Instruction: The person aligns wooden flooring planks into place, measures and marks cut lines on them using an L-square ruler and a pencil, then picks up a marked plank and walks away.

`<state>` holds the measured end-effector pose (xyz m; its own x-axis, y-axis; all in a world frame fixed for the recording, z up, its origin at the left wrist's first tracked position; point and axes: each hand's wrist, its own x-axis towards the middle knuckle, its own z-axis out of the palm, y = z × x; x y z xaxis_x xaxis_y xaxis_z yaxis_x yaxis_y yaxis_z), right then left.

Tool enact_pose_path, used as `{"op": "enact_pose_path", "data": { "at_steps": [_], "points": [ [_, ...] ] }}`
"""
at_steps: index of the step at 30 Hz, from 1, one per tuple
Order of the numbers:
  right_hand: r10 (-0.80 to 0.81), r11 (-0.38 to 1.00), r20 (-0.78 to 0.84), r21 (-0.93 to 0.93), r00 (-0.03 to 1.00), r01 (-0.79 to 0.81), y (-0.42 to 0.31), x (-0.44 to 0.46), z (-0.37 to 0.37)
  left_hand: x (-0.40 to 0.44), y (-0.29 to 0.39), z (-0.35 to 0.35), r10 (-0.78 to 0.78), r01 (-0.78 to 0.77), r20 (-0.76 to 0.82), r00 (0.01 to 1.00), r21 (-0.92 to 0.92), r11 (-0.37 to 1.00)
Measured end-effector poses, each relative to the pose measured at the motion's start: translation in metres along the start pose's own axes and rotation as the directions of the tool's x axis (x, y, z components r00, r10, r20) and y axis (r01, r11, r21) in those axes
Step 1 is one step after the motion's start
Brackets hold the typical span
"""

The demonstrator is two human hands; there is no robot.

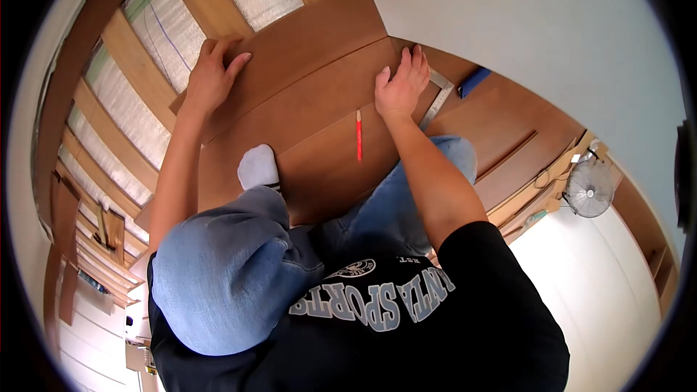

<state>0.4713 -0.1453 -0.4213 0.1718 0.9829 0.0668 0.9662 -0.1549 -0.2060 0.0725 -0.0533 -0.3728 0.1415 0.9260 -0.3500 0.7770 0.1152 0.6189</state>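
Observation:
My left hand (216,72) grips the far left edge of a brown floorboard (312,36), fingers curled at the edge and thumb on top. My right hand (403,87) lies with its fingers stretched out on the brown boards, near the wall end of that floorboard. A red pencil (359,138) lies on the laid flooring (319,156) between my arms. Just right of my right hand is a metal square (438,98), partly hidden by the hand and forearm. Beside it lies a blue object (475,81) whose kind I cannot make out.
Wooden joists (138,54) with silvery insulation (174,22) between them run beyond the boards. A pale wall (523,22) borders the right side. A fan (589,187) stands at the right near stacked wood strips (530,199). My socked foot (258,167) rests on the flooring.

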Motion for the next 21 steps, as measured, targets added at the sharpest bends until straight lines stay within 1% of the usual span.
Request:
{"op": "enact_pose_path", "data": {
  "at_steps": [2, 3, 5, 8, 12, 14, 18, 20, 21],
  "points": [
    [0.015, 1.000, 0.000, -0.013, 1.000, -0.015, 0.000, -0.001, 0.001, -0.001, 0.002, 0.005, -0.037, 0.037, -0.004, 0.999, 0.014, 0.999],
    [0.020, 1.000, -0.004, -0.011, 1.000, -0.020, 0.001, 0.000, 0.003, -0.001, -0.001, 0.009, -0.031, 0.031, -0.003, 1.000, 0.018, 0.999],
    [-0.001, 1.000, -0.030, -0.007, 1.000, 0.000, 0.004, -0.001, 0.006, 0.001, -0.010, 0.014, 0.012, -0.010, -0.068, 0.998, 0.037, 0.999],
    [-0.002, 1.000, -0.037, 0.023, 0.999, 0.003, 0.003, 0.000, 0.005, 0.002, -0.010, 0.014, 0.062, -0.054, -0.096, 0.993, 0.082, 0.995],
    [-0.004, 1.000, -0.041, -0.005, 0.999, 0.004, 0.005, -0.002, 0.003, 0.005, -0.011, 0.018, 0.056, -0.051, -0.078, 0.995, 0.068, 0.996],
    [-0.003, 1.000, -0.019, 0.009, 1.000, 0.003, 0.002, 0.001, 0.002, 0.007, -0.011, 0.015, 0.067, -0.061, -0.067, 0.995, 0.086, 0.994],
    [-0.015, 1.000, -0.029, 0.014, 0.999, 0.016, 0.001, 0.001, 0.001, 0.006, -0.004, 0.017, 0.061, -0.055, -0.074, 0.995, 0.080, 0.995],
    [-0.009, 1.000, -0.024, 0.011, 1.000, 0.009, 0.000, 0.002, 0.001, 0.002, 0.003, 0.016, 0.073, -0.061, -0.081, 0.994, 0.144, 0.988],
    [-0.019, 1.000, -0.030, 0.014, 0.999, 0.020, 0.000, 0.001, 0.002, 0.001, 0.007, 0.015, 0.071, -0.057, -0.093, 0.993, 0.144, 0.988]
  ]
}}
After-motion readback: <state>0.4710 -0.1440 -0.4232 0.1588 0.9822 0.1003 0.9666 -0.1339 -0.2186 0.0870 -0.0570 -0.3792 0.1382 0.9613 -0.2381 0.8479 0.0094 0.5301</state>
